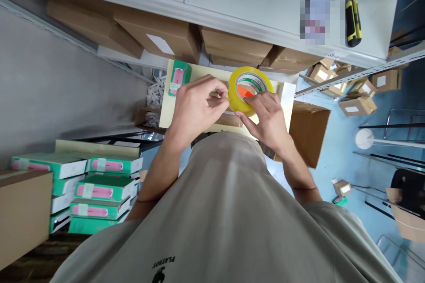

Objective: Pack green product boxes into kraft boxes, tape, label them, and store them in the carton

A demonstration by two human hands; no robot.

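Note:
A roll of yellow packing tape [235, 77] is held up over the cream work surface [166, 117]. My right hand [268, 117] is closed on its lower right side, with the thumb below and the fingers reaching into the core. My left hand [199, 106] pinches thumb and forefinger together at the roll's left rim; whether a loose tape end lies between them is too small to see. Something orange [244, 92] shows through the core. Below the hands lies a brown cardboard piece [230, 119], partly covered. A green box with a pink picture [179, 78] lies beyond my left hand.
Cardboard boxes [159, 37] fill the shelf ahead. On the grey top above lies a yellow-black utility knife [353, 20]. Green boxes [102, 185] are stacked at the left. An open carton [308, 132] stands at the right, with parcels [358, 99] on the blue floor beyond.

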